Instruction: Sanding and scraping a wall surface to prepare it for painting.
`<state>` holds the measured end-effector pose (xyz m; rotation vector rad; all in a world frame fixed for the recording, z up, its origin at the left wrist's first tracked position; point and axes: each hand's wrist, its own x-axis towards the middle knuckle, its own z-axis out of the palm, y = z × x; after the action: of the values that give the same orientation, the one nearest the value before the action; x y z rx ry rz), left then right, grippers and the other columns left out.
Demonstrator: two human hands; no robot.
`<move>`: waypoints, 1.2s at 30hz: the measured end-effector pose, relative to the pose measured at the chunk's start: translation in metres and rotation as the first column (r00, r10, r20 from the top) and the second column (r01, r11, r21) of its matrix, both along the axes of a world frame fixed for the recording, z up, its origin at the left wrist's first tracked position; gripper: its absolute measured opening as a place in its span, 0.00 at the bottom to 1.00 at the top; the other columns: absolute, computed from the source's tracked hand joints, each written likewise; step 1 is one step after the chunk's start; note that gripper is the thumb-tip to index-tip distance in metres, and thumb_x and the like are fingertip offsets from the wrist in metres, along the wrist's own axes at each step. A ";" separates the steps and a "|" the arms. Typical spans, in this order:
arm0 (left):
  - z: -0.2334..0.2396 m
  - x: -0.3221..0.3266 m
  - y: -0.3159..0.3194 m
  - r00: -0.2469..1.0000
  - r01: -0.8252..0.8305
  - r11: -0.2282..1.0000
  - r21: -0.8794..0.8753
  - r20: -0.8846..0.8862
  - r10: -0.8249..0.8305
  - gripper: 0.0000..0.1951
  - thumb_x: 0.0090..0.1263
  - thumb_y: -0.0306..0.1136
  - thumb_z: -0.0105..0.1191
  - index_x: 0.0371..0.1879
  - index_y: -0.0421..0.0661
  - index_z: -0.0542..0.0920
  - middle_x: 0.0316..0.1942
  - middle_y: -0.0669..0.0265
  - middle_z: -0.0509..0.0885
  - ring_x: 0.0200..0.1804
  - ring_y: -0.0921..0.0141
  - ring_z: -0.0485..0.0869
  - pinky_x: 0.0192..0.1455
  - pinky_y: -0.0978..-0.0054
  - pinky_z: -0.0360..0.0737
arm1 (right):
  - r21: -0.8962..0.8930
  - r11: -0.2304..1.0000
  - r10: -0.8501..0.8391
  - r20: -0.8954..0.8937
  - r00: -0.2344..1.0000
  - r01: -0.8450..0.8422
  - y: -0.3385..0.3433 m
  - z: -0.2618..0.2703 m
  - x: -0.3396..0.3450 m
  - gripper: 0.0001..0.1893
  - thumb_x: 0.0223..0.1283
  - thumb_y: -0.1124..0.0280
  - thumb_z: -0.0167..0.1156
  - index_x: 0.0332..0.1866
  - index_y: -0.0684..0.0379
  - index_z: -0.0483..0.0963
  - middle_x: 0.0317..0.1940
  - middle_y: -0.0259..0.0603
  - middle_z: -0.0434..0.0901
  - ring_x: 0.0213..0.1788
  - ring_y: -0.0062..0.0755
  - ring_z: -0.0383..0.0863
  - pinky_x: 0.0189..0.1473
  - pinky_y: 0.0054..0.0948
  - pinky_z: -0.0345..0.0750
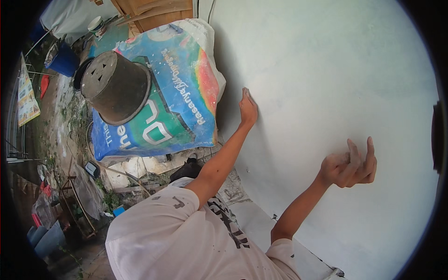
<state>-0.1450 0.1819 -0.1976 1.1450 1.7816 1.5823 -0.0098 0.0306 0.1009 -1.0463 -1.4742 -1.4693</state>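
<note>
In front of me stands a pale, smooth plastered wall [315,87] with faint grey and green patches. My left hand [248,106] is at the wall near the covered stack, its fingers close together and pointing away from me. Whether it holds something flat against the surface is hidden. Further right, my right hand [350,164] is raised before the wall with its fingers curled and spread apart, nothing visible between them. Its fingertips and palm look dusty.
A printed plastic banner [185,101] covers a bulky stack at the left, with an upturned black bucket [115,87] on it. Beyond are a blue bucket [64,59] and a white tub [96,24]. Broken tiles [129,169] and a plastic bag [87,192] lie low on the left.
</note>
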 end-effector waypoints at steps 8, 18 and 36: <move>-0.010 -0.001 0.003 0.967 0.119 0.991 -0.053 0.232 -0.104 0.22 0.83 0.28 0.34 0.72 0.29 0.61 0.73 0.37 0.65 0.73 0.44 0.66 0.74 0.58 0.67 | -0.017 0.999 0.046 -0.050 0.998 -0.047 0.002 -0.004 -0.004 0.21 0.48 0.91 0.47 0.31 0.53 0.83 0.47 0.41 0.86 0.47 0.37 0.68 0.40 0.29 0.68; -0.008 -0.012 0.012 0.965 0.157 0.987 0.047 0.204 -0.163 0.23 0.82 0.25 0.37 0.72 0.27 0.60 0.72 0.35 0.63 0.76 0.46 0.61 0.79 0.63 0.61 | 0.013 0.999 -0.045 0.003 0.999 0.045 0.006 -0.005 -0.001 0.18 0.44 0.90 0.49 0.30 0.55 0.83 0.46 0.44 0.83 0.48 0.35 0.69 0.29 0.24 0.67; -0.008 0.000 -0.014 0.950 0.200 0.980 -0.001 0.244 -0.194 0.22 0.83 0.27 0.37 0.70 0.25 0.63 0.70 0.33 0.66 0.74 0.44 0.64 0.77 0.62 0.65 | 0.013 0.977 -0.213 0.004 0.977 0.213 0.009 -0.005 -0.002 0.16 0.41 0.87 0.42 0.25 0.61 0.78 0.44 0.46 0.80 0.43 0.35 0.74 0.31 0.23 0.74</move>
<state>-0.1454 0.1681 -0.2053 1.0326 1.4777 1.5042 -0.0115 0.0400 0.0956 -1.2246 -1.3883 -1.6285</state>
